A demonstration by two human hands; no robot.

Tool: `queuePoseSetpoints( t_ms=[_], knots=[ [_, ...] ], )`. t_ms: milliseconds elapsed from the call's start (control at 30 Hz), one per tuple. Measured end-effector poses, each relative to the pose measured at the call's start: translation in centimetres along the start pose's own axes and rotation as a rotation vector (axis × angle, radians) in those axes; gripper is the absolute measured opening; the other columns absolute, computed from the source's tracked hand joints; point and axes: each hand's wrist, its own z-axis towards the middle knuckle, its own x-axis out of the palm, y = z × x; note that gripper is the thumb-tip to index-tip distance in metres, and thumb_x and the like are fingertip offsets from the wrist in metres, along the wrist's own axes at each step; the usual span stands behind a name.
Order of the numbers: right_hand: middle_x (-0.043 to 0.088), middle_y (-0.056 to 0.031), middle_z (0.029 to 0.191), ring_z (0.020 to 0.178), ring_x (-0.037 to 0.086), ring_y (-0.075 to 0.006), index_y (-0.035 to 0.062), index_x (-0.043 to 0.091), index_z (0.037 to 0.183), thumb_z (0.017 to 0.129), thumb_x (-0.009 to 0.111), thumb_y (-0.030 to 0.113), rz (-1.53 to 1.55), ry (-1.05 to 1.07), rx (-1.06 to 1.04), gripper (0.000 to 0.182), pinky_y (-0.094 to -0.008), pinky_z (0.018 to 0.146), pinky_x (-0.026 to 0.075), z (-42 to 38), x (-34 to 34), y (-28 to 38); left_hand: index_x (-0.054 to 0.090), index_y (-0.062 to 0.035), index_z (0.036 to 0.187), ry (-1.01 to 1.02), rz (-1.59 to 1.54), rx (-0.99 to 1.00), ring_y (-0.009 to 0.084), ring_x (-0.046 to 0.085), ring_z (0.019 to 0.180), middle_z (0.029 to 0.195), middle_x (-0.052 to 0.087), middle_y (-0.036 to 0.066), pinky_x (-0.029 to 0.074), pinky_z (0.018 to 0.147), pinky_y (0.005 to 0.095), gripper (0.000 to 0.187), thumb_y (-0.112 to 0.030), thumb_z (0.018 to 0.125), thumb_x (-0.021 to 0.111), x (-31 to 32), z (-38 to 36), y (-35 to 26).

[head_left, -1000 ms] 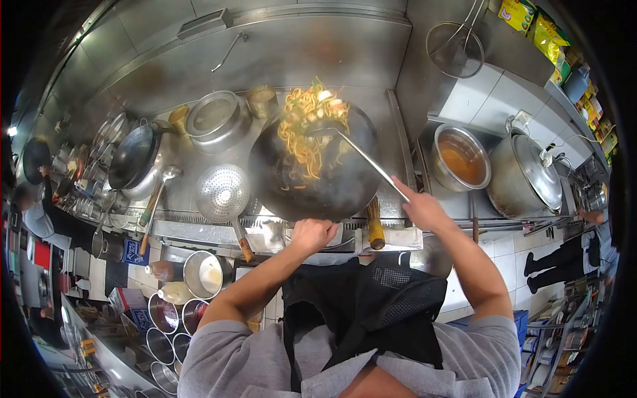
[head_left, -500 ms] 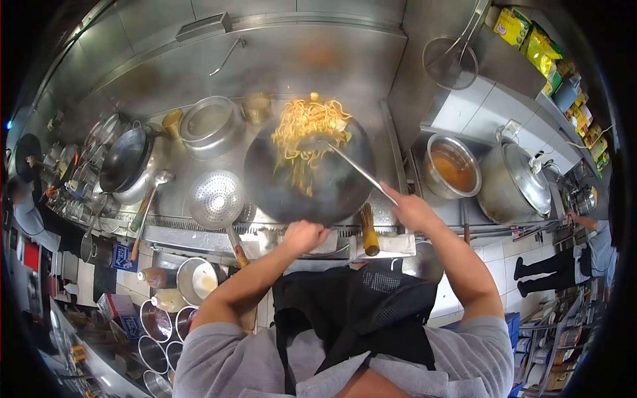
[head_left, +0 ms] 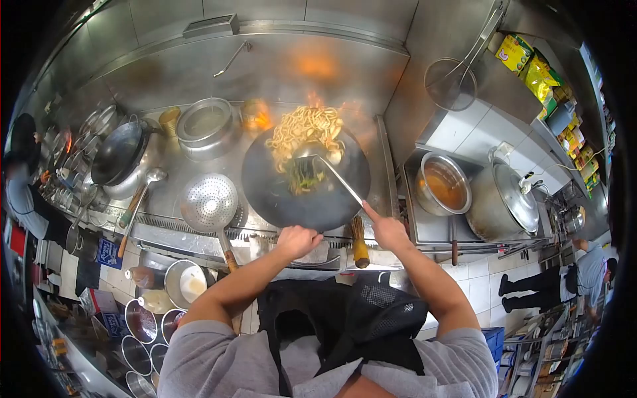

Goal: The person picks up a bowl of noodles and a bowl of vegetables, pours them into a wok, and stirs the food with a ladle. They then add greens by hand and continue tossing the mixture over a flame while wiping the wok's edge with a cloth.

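My right hand [head_left: 390, 232] is closed around the long handle of a metal ladle [head_left: 342, 180]. The ladle's bowl lies among pale thick noodles [head_left: 308, 126] at the far side of a black wok [head_left: 272, 199]. Dark green leafy vegetables [head_left: 304, 180] sit just below the bowl. At the wok's near rim my left hand [head_left: 298, 243] is closed; its fingertips are partly hidden, and it appears to grip the rim. A bamboo brush [head_left: 359, 245] stands between my hands, beside the wok.
Left of the wok are a perforated strainer [head_left: 209, 201] and a lidded metal pot [head_left: 206, 126]. To the right stand a pot of brown liquid [head_left: 443, 184] and a large stockpot [head_left: 502, 202]. Flames [head_left: 318, 99] rise behind the wok. Another person [head_left: 564, 278] stands at far right.
Flames now flare behind the wok, with an orange glow on the back wall. The noodles are heaped differently, and the ladle's bowl has moved lower and slightly left in view.
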Motion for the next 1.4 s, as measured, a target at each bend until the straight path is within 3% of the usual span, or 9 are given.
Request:
queuePoseSetpoints(
  t_ms=[367,600,700,833,1100,1233,1300,1367,1400],
  knots=[
    [0.067,-0.0265,0.103,0.095,0.064,-0.0457,0.0403,0.017,0.156,0.091,0.055,0.016,0.067,0.146,0.016,0.078,-0.0516,0.086,0.05,-4.4,-0.7,-5.8,0.068,-0.0064,0.11,-0.519,-0.407,0.185,0.0349,0.065,0.092,0.1,0.066,0.014,0.05,0.092,0.0428,0.02,-0.008,0.09,0.064,-0.3,5.9,2.0],
    [0.066,-0.0272,0.11,0.099,0.065,-0.0445,0.0323,0.008,0.158,0.094,0.053,0.013,0.501,-0.333,-0.212,0.081,-0.0499,0.091,0.05,7.8,7.8,-10.6,0.074,-0.0088,0.112,0.129,-1.047,0.447,0.0249,0.065,0.098,0.104,0.066,0.009,0.053,0.084,0.0345,0.039,-0.002,0.074,0.082,-15.6,-13.3,-8.5],
    [0.066,-0.0303,0.108,0.098,0.066,-0.0446,0.0295,0.005,0.159,0.094,0.054,0.012,0.577,-0.164,0.16,0.083,-0.0486,0.092,0.05,7.5,4.4,-3.1,0.078,-0.0069,0.099,-0.03,-0.896,0.792,0.0193,0.062,0.082,0.099,0.066,0.007,0.051,0.068,0.0328,0.017,-0.007,0.082,0.075,-17.2,-13.3,-10.1],
    [0.062,-0.0138,0.081,0.053,0.055,-0.0199,0.0287,0.009,0.16,0.095,0.051,0.007,1.087,0.01,0.183,0.08,-0.0389,0.047,0.05,8.0,7.5,4.4,0.076,0.0004,0.091,0.042,-0.817,0.815,0.0211,0.065,0.072,0.088,0.067,0.009,0.05,0.056,0.0314,0.011,-0.003,0.083,0.069,-21.4,-13.7,-11.4],
    [0.063,-0.0131,0.084,0.052,0.054,-0.018,0.0273,0.013,0.159,0.096,0.051,0.006,1.093,-0.117,0.162,0.077,-0.0382,0.046,0.048,8.4,6.0,3.5,0.057,-0.0078,0.058,-0.12,-0.754,1.083,0.0073,0.054,0.045,0.065,0.061,0.004,0.036,0.035,0.0222,0.024,-0.001,0.08,0.064,-31.4,-16.3,-13.8],
    [0.064,-0.0248,0.12,0.07,0.066,-0.0281,0.0249,0.012,0.159,0.093,0.055,0.006,0.857,-0.283,0.203,0.082,-0.041,0.059,0.055,16.3,8.3,4.8,0.077,-0.0071,0.102,0.519,-0.683,1.44,0.0204,0.064,0.058,0.087,0.069,0.012,0.053,0.049,0.027,0.019,-0.018,0.09,0.067,-36.1,-12.5,-13.3],
    [0.064,-0.0257,0.119,0.078,0.068,-0.0303,0.0268,0.012,0.159,0.093,0.054,0.006,0.835,-0.21,0.099,0.081,-0.042,0.063,0.056,16.8,8.7,5.1,0.059,0.002,0.092,0.589,-0.844,1.206,0.023,0.063,0.074,0.096,0.062,0.012,0.051,0.062,0.0312,0.01,-0.008,0.093,0.061,-33.0,-13.4,-10.0],
    [0.064,-0.0265,0.119,0.087,0.07,-0.0324,0.0287,0.012,0.159,0.093,0.053,0.007,0.809,-0.141,-0.015,0.08,-0.0431,0.068,0.056,15.9,8.3,5.0,0.06,0.0024,0.098,-0.87,-1.741,0.088,0.0176,0.065,0.074,0.1,0.067,0.013,0.049,0.059,0.0268,0.015,-0.011,0.093,0.06,-26.6,-15.7,-8.7],
    [0.064,-0.0265,0.118,0.097,0.067,-0.0362,0.033,0.012,0.158,0.092,0.052,0.007,0.576,-0.051,-0.055,0.082,-0.0447,0.082,0.053,13.8,7.4,4.7,0.063,0.0024,0.089,-0.301,-1.043,0.6,0.0136,0.057,0.055,0.078,0.065,0.01,0.044,0.047,0.0256,0.01,-0.006,0.092,0.06,-29.3,-12.2,-2.2]
  ],
)
